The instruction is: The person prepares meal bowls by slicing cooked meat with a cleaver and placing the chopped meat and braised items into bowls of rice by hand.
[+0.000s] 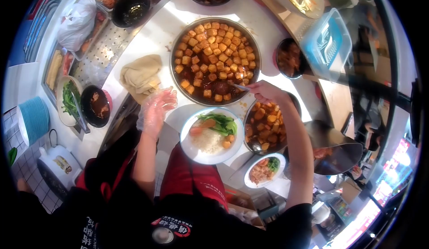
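My right hand [267, 91] is closed around the pale handle of a ladle [240, 86]. The ladle's end dips into brown sauce in a wide round pan [174, 79] of browned tofu cubes [219, 48]; the sauce hides its bowl. In a clear plastic glove, my left hand [156, 109] is open with fingers apart, beside a folded beige cloth [140, 72]. Between my hands and closer to me sits a white plate [196, 156] with rice [208, 141], green vegetables [220, 123] and small brown pieces.
Right of the plate is a pan of brown stewed chunks [266, 126], with a smaller filled bowl [263, 170] below it. Dark bowls [130, 10] and a blue basket [326, 43] stand farther off. Stacked blue plates [32, 120] are at left, near another person's black shirt [89, 217].
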`<state>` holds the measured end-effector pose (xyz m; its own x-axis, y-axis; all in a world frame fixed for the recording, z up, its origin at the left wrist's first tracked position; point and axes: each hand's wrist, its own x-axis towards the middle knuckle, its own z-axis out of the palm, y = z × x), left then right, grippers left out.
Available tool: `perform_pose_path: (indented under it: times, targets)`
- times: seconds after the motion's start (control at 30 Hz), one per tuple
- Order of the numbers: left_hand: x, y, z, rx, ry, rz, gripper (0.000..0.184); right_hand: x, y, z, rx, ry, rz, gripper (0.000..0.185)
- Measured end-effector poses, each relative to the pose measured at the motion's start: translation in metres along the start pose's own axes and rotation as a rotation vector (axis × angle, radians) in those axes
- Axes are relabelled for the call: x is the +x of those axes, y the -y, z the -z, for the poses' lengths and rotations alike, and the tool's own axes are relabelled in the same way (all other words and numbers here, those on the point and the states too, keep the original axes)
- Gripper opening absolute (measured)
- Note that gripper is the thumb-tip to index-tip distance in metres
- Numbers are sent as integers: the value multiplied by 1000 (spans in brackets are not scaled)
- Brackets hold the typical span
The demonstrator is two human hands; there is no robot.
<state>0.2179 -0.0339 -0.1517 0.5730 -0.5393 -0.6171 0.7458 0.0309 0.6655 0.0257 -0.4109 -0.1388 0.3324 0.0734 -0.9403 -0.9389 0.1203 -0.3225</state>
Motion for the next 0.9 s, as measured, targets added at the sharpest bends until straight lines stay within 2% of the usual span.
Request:
perform_pose_path:
  times: [0.13,0.2,0.33,0.43,0.5,0.57,0.67,0.8,0.9]
  targets:
    - [-4,-4,-6,6,-34,19,38,-12,3,-8,27,-39,2,34]
    - [-6,-5,-8,18,-51,24,37,-15,1,-19,-255,-232,92,35]
    - [-4,2,-3,-10,-58,22,37,-8,15,-47,-367,-351,134,40]
    - [-4,6,-5,-63,-48,1,37,38,12,-54,-678,-250,323,44]
    - [-5,4,-7,-73,-49,-11,37,62,16,-58,-705,-387,256,42]
    - [-7,3,-10,-62,-44,-22,37,61,13,-41,-792,-307,314,41]
    - [-10,0,-6,-69,-47,-23,35,17,53,-35,-439,-94,-49,28]
    - [-14,-4,-2,-49,-81,-39,35,-1,37,-21,-106,97,-64,22]
    - [-15,-4,2,-41,-101,-16,36,3,7,-18,-33,47,-50,28]
